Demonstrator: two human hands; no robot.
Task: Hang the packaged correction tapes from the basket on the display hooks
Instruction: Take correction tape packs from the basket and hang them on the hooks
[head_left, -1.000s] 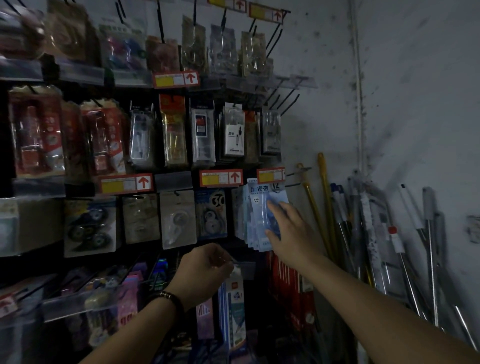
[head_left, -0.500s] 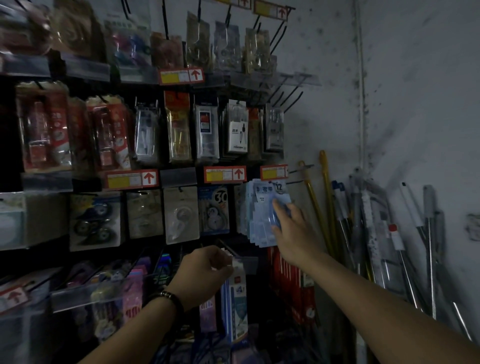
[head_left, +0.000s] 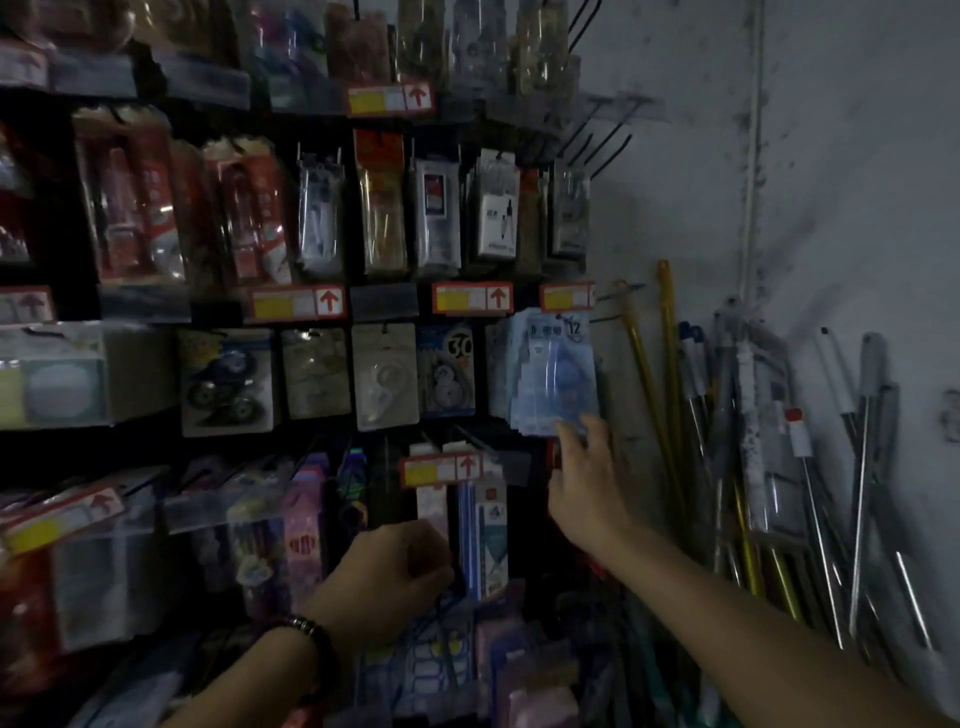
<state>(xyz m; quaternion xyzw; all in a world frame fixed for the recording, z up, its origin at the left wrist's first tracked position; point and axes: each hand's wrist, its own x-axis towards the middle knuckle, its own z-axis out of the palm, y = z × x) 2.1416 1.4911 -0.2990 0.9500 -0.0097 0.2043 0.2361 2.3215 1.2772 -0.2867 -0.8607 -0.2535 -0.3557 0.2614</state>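
A stack of light blue packaged correction tapes (head_left: 553, 371) hangs on a display hook (head_left: 605, 318) at the right end of the rack's middle row. My right hand (head_left: 584, 475) reaches up below it, straight fingertips touching the bottom edge of the front pack. My left hand (head_left: 387, 582), a dark bracelet on its wrist, is curled into a loose fist lower down in front of the bottom row; whether it holds anything cannot be made out. The basket is out of view.
Other correction tape packs (head_left: 444, 371) hang to the left in the same row, under red and yellow price tags (head_left: 472, 299). Bare black hooks (head_left: 597, 137) stick out at upper right. Several poles and mop handles (head_left: 748, 447) lean against the grey wall on the right.
My right hand slid down from the face of the blue packs to their bottom edge. The stack now hangs straighter. My left hand stayed in place.
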